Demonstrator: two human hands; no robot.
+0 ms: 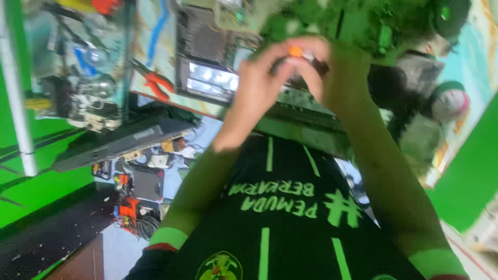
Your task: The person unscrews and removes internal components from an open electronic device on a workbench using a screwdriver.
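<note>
My black shirt (280, 218) with its green stripes fills the bottom of the view, and my two forearms rise from it and meet above. There my left hand (257, 83) and right hand (332, 72) close together on a small orange part (295, 51), with a whitish bit just beside it. The left grip pinches it from the left side with fingertips pressed together; the right grip curls in from the other side, touching the same piece. The picture is blurred, so I cannot tell what the part is or whether it is fastened to anything.

Judging from this, the work is in mid-handling: the part is up off the counter, held between both hands, not set down or fitted anywhere I can see.

Just behind the part lies a dark device with a bright panel (212, 78). Left of that lie red-handled pliers (155, 83), and further left a clutter of parts and a bulb (98, 85).
</note>
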